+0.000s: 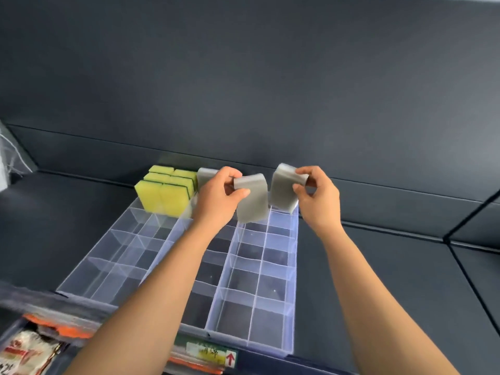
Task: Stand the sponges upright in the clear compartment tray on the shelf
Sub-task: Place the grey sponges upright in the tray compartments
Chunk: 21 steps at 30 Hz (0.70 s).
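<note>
the left hand (219, 191) pinches a grey sponge (251, 201) by its top, long axis upright, over the tray's (293, 307) far edge. the right hand (316, 197) pinches another sponge (282, 189), upright at the far right corner.

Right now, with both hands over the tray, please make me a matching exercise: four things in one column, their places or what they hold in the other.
1. yellow sponges
2. left hand
3. right hand
4. red arrow

a. pinches the right grey sponge, at the far right corner of the clear tray
b. on the label below the tray's near edge
c. stand in the tray's far left corner
d. pinches the middle grey sponge

Pairs: 1-c, 2-d, 3-a, 4-b
</note>
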Each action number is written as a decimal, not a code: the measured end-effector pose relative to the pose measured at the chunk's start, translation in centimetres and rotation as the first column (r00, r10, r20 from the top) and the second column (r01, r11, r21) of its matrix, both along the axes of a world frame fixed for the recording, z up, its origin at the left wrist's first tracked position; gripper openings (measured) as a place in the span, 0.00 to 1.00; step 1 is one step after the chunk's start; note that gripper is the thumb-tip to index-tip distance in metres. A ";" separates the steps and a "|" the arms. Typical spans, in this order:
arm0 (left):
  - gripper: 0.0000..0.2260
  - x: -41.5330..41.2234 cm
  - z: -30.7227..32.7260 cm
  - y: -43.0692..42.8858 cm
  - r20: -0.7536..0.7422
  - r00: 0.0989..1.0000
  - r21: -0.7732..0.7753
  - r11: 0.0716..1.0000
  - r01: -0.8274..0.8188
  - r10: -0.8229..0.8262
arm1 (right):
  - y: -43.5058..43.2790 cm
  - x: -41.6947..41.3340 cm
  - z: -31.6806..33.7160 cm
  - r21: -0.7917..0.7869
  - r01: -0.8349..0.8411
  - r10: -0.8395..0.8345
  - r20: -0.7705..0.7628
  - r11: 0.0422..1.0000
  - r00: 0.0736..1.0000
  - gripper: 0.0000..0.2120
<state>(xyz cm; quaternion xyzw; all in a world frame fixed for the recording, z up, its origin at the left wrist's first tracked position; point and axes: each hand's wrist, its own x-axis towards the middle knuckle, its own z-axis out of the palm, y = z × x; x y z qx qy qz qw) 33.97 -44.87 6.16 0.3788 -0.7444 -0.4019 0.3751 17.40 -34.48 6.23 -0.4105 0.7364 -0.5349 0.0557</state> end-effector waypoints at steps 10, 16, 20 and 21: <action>0.12 -2.4 -0.4 -2.6 0.094 0.993 -0.181 0.979 0.094 -0.077 | -1.5 -0.8 -1.9 0.104 0.109 -0.105 -0.044 0.989 0.994 0.13; 0.12 -3.2 -0.7 -2.8 0.125 0.989 -0.208 0.973 0.098 -0.073 | -2.2 -1.5 -1.5 0.109 0.100 -0.095 -0.052 0.989 0.994 0.12; 0.12 -3.3 -0.7 -2.9 0.146 0.987 -0.236 0.967 0.097 -0.063 | -2.5 -1.8 -1.7 0.110 0.085 -0.080 -0.048 0.990 0.996 0.12; 0.12 -3.4 -0.6 -2.9 0.152 0.986 -0.242 0.965 0.097 -0.061 | -2.6 -1.9 -1.7 0.108 0.084 -0.079 -0.042 0.991 0.996 0.12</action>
